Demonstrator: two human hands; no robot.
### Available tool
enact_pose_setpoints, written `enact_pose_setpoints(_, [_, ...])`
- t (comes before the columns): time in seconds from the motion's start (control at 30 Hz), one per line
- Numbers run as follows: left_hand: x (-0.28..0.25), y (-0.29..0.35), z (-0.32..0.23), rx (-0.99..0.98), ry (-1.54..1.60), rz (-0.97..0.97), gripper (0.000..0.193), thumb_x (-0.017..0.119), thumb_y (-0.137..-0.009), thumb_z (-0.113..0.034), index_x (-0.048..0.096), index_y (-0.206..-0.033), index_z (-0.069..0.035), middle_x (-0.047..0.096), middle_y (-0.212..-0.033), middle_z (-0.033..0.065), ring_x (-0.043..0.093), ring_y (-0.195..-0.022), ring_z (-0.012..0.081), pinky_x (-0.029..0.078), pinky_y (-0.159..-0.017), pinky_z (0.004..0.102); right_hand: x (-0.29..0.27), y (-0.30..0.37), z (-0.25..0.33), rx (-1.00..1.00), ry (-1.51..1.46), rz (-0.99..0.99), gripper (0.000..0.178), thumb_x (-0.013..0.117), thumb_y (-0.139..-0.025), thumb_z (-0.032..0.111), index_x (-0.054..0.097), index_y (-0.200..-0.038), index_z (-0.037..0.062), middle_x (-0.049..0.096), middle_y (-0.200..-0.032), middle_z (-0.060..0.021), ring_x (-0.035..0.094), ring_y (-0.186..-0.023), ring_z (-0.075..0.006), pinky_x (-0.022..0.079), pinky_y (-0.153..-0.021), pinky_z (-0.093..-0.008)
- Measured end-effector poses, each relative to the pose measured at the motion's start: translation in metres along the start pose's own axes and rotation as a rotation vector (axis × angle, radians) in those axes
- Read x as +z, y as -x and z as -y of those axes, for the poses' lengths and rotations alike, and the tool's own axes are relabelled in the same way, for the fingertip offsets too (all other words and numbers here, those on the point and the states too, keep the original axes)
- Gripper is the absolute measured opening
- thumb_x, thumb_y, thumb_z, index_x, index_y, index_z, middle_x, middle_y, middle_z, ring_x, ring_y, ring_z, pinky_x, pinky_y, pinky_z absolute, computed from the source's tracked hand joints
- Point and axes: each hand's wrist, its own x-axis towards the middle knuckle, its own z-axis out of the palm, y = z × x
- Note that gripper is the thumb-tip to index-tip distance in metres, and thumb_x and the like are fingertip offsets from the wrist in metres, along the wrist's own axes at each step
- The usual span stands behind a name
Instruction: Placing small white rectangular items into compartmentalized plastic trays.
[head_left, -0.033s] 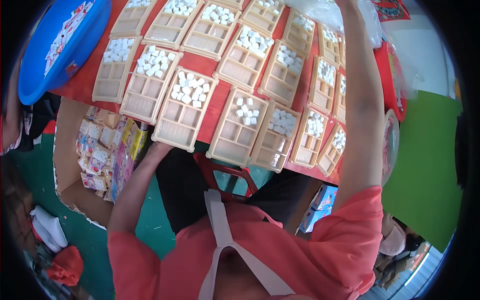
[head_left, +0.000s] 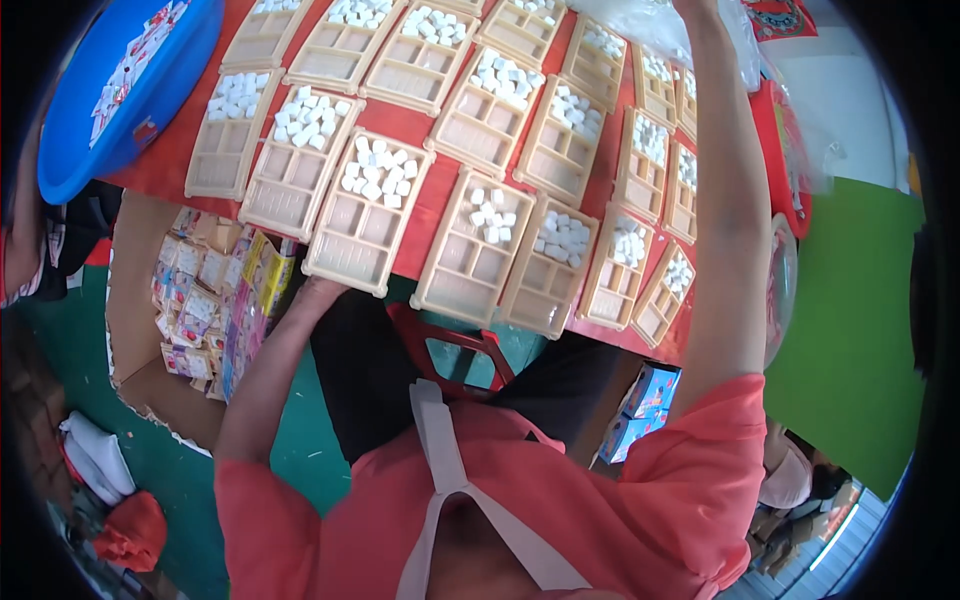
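Observation:
Rows of beige plastic compartment trays lie on a red-covered table, each with small white cubes heaped in its far compartment. My left hand is at the table's near edge, just below the front-left tray. Its fingers are hidden beneath that tray and the edge, so a grip cannot be made out. My right arm stretches far across the table's right side. Only part of my right hand shows at the top edge, beside a clear plastic bag; its fingers are cut off from view.
A blue basin of small printed packets stands far left. Below it, an open cardboard box holds more packets. A red container and a clear round tub are at the right. A red stool stands below the table edge.
The trays sit very slightly higher in the picture, and my right forearm is a touch further right. My left hand has barely moved.

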Motion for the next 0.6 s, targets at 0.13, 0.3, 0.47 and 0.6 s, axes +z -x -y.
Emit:
enact_pose_setpoints(0.13, [-0.029,-0.044,0.016,-0.339,0.677,0.138,0.027,0.062,-0.079,-0.024,0.065,-0.103,-0.011,0.064,-0.098,0.0154,0.061,-0.093,0.0357,0.048,-0.082,0.0510,-0.026,0.083,0.068,-0.048,0.048,0.120,0.021,0.063,-0.089,0.017,0.061,-0.104,0.0027,0.060,-0.077,-0.0025,0.052,-0.058,-0.0084,0.040,-0.047,-0.0169])
enact_pose_setpoints(0.3, [-0.042,-0.059,0.025,-0.500,0.836,0.209,0.027,0.060,-0.080,-0.016,0.063,-0.105,-0.006,0.063,-0.101,0.0185,0.059,-0.094,0.0386,0.046,-0.084,0.0501,-0.030,0.192,0.083,0.021,0.189,0.530,0.029,0.064,-0.088,0.035,0.066,-0.106,0.0133,0.064,-0.084,0.0059,0.050,-0.070,0.0028,0.037,-0.057,-0.0133])
enact_pose_setpoints(0.47, [-0.059,-0.085,0.030,-0.614,0.993,0.093,0.036,0.059,-0.079,-0.011,0.061,-0.114,-0.005,0.059,-0.114,0.0202,0.053,-0.108,0.0401,0.041,-0.095,0.0497,-0.001,0.292,0.114,0.155,0.067,0.767,0.014,0.067,-0.088,0.025,0.069,-0.099,0.0160,0.058,-0.071,0.0064,0.045,-0.057,0.0006,0.033,-0.045,-0.0168])
enact_pose_setpoints(0.6, [-0.063,-0.091,0.031,-0.648,1.018,0.020,0.041,0.060,-0.078,-0.010,0.059,-0.119,-0.006,0.057,-0.122,0.0192,0.048,-0.118,0.0385,0.037,-0.101,0.0478,0.024,0.324,0.102,-0.201,0.191,0.833,0.012,0.067,-0.086,0.014,0.067,-0.097,0.0077,0.064,-0.086,0.0007,0.059,-0.079,-0.0087,0.047,-0.065,-0.0243])
